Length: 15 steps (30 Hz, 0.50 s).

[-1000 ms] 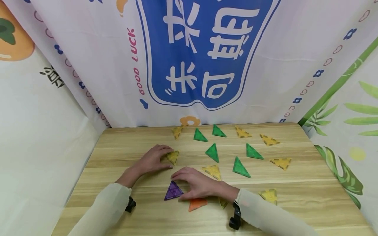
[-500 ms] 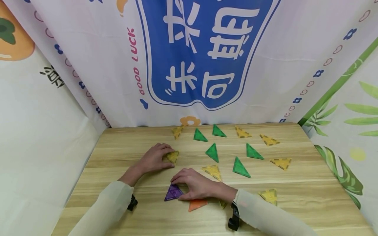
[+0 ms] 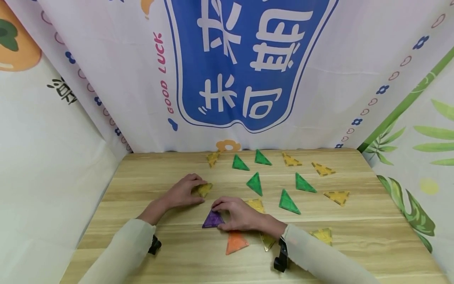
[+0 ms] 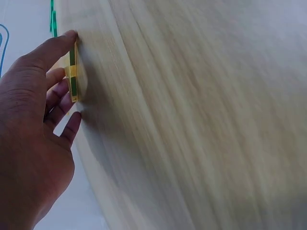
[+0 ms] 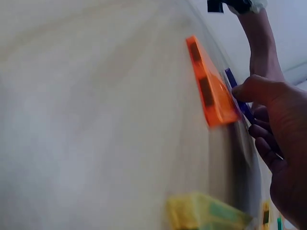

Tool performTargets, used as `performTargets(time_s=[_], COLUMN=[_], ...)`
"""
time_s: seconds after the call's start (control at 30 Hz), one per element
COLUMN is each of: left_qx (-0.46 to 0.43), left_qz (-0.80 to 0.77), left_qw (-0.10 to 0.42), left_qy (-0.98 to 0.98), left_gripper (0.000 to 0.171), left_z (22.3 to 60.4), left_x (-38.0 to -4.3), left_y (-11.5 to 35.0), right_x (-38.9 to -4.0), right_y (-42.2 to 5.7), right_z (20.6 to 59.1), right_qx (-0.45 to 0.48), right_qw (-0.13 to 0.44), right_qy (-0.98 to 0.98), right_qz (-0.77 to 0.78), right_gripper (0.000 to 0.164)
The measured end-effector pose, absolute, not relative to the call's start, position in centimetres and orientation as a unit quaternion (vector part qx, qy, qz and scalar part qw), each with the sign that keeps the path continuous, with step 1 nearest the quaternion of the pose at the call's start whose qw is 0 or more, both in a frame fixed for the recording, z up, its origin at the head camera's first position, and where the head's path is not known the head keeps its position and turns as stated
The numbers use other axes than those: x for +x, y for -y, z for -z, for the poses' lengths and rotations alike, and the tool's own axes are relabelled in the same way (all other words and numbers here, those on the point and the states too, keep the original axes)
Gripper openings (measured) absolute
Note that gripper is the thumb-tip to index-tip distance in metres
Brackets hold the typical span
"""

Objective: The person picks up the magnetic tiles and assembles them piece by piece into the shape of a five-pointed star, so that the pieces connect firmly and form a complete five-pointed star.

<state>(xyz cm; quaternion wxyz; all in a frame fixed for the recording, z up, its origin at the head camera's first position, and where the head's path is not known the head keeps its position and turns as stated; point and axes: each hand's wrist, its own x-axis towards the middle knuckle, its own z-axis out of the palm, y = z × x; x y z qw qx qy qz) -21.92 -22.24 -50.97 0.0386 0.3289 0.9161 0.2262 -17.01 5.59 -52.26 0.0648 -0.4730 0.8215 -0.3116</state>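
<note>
Toward the left of the wooden table, my left hand [image 3: 182, 192] curves its fingers and thumb round a translucent yellow triangular magnetic tile [image 3: 205, 190]; its edge [image 4: 73, 72] shows between the fingertips in the left wrist view. My right hand [image 3: 241, 215] pinches a purple triangular magnetic tile [image 3: 213, 219] by its edges, just nearer to me than the yellow one. In the right wrist view this purple tile [image 5: 230, 77] is partly hidden by the thumb. An orange triangular tile [image 3: 235, 243] lies in front of the right hand, apart from it.
Beneath the right wrist lies a yellow tile [image 3: 267, 241], with another yellow tile [image 3: 256, 204] behind that hand. Several green triangles, such as one green tile [image 3: 289, 202], and more yellow ones spread over the back and right. A printed curtain [image 3: 142, 79] borders the table's [image 3: 142, 169] far edge.
The right hand has shifted the purple tile away from me and slightly right, uncovering more of the orange tile. The left hand and its yellow tile have moved slightly left.
</note>
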Motion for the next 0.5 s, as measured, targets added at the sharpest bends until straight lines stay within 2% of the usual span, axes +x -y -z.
performTargets(time_s=[0.33, 0.5], left_qx=[0.328, 0.334], left_qz=[-0.238, -0.236], left_qw=[0.081, 0.080], left_qy=[-0.910, -0.909], left_gripper=[0.060, 0.059], left_z=[50.2, 50.1], left_x=[-20.7, -20.4], left_y=[23.4, 23.5], right_x=[-18.8, -19.5], right_y=[-5.2, -4.6], right_z=[51.9, 52.0], right_qx=[-0.433, -0.426], right_qw=[0.043, 0.035], right_qy=[-0.851, -0.857], right_qz=[0.294, 0.287], right_gripper=[0.049, 0.049])
